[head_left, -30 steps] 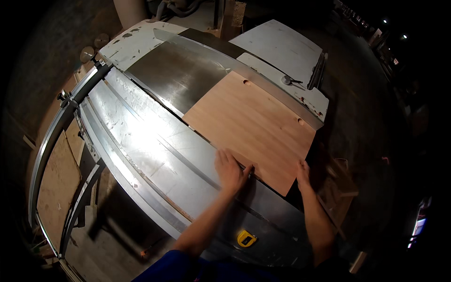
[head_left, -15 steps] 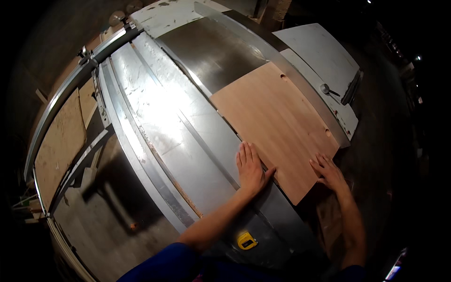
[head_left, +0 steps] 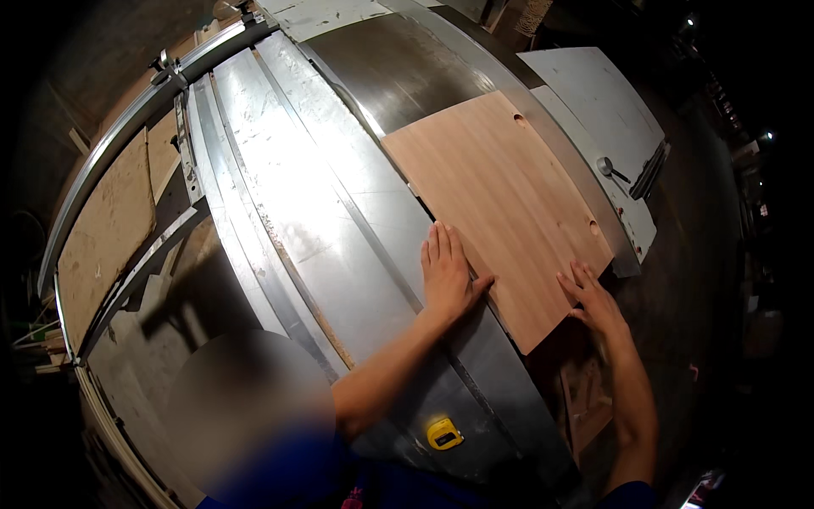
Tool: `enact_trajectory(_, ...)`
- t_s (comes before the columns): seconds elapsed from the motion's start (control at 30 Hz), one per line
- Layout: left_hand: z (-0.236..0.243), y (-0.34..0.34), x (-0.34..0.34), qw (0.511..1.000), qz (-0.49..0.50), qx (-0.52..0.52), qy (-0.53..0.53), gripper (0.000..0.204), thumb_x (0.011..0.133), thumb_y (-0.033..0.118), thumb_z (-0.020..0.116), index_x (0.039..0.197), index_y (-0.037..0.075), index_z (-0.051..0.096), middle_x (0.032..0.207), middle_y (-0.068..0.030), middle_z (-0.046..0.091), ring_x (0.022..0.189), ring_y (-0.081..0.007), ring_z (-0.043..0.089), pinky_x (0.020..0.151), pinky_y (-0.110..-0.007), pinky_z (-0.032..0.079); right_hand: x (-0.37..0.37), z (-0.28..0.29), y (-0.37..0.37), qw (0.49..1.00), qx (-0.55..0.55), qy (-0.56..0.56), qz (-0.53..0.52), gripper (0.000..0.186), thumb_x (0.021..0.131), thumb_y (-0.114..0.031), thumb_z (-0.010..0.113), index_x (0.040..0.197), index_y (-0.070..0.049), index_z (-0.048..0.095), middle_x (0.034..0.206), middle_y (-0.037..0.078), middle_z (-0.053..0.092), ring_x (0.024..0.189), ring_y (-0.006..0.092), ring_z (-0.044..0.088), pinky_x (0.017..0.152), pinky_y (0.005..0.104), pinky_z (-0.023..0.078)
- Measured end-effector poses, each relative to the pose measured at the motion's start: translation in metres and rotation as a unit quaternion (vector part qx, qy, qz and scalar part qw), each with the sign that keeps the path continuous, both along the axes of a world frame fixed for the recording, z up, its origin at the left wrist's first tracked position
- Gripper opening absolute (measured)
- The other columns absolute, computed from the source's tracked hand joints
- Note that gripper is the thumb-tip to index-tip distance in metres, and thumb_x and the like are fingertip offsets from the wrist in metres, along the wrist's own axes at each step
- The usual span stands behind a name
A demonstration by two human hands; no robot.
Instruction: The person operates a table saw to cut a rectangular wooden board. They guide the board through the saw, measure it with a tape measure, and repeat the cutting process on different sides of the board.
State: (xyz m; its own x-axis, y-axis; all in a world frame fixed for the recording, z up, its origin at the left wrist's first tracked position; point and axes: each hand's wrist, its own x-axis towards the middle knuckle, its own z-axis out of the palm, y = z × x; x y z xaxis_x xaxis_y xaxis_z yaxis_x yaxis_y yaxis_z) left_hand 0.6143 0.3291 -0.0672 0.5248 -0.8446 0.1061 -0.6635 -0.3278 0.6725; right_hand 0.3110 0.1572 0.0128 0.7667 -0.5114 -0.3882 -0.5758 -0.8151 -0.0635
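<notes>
A flat wooden panel (head_left: pixel 496 212) with two round holes near its right side lies on the saw table, along the metal fence (head_left: pixel 566 148). My left hand (head_left: pixel 448 276) rests flat on the metal sliding table (head_left: pixel 314 229), fingers stretched forward and thumb reaching to the panel's left edge. At the panel's near right edge, my right hand (head_left: pixel 598 305) has its fingers spread, fingertips touching the wood. Neither hand is closed round anything. A yellow tape measure (head_left: pixel 444 433) lies on the metal surface near my body.
A dark metal plate (head_left: pixel 398 68) lies beyond the panel. A curved-looking rail (head_left: pixel 110 153) with clamps runs along the left, beside a brown board (head_left: pixel 110 233). Right of the fence are a pale side plate (head_left: pixel 593 93) and a knobbed lever (head_left: pixel 605 166). A blurred patch covers the lower left.
The panel has slid a little forward along the fence, both hands moving with it. My view has shifted slightly. The tape measure stays on the metal surface.
</notes>
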Motion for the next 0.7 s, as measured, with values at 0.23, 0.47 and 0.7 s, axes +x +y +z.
enact_trajectory(0.23,0.004,-0.004,0.012,1.0,-0.001,0.006,0.01,0.116,0.074,0.047,0.087,0.153,-0.014,0.028,0.161,-0.0346,0.028,0.154,-0.0441,0.022,0.125,-0.054,0.019,0.011,-0.001,-0.003,1.0,-0.002,-0.002,-0.002,0.104,0.071,-0.006,0.088,0.158,-0.033,0.038,0.168,0.011,0.027,0.151,0.0427,0.032,0.114,0.0468,0.046)
enact_trajectory(0.47,0.002,-0.006,0.016,1.0,-0.007,0.011,0.008,0.116,0.074,0.048,0.087,0.153,-0.014,0.028,0.161,-0.0352,0.028,0.154,-0.0451,0.021,0.125,-0.054,0.019,0.016,0.002,-0.002,1.0,0.007,-0.001,-0.02,0.102,0.072,-0.005,0.087,0.158,-0.035,0.039,0.169,0.008,0.027,0.152,0.0411,0.031,0.114,0.0467,0.046)
enact_trajectory(0.7,0.003,-0.007,0.019,1.0,-0.005,0.01,0.011,0.115,0.075,0.048,0.087,0.153,-0.014,0.029,0.16,-0.0353,0.028,0.154,-0.0451,0.022,0.124,-0.054,0.019,0.02,0.001,-0.002,0.999,0.012,-0.011,-0.034,0.103,0.072,-0.004,0.086,0.157,-0.037,0.039,0.169,0.007,0.027,0.153,0.039,0.03,0.114,0.0461,0.046)
